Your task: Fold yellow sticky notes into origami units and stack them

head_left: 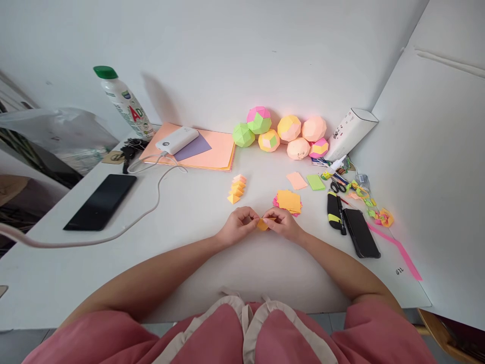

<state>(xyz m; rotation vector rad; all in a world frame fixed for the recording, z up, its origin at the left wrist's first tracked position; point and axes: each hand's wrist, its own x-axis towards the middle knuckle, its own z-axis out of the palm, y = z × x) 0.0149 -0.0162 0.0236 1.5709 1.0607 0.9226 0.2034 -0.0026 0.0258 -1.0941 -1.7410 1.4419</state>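
Between my two hands is a small orange piece of folded paper, held just above the white table. My left hand pinches its left side with thumb and fingertips. From the other side, my right hand grips it, the thumb lying over its face. Just beyond my right hand lies a stack of orange paper squares with pink paper under it. Up and left of my left hand stands a short row of folded orange and peach paper units. Fingers partly cover the held piece.
Several faceted paper balls sit against the wall. Peach and green paper lie near scissors, a cutter and a phone. At left are a tablet, cable, power bank and bottle.
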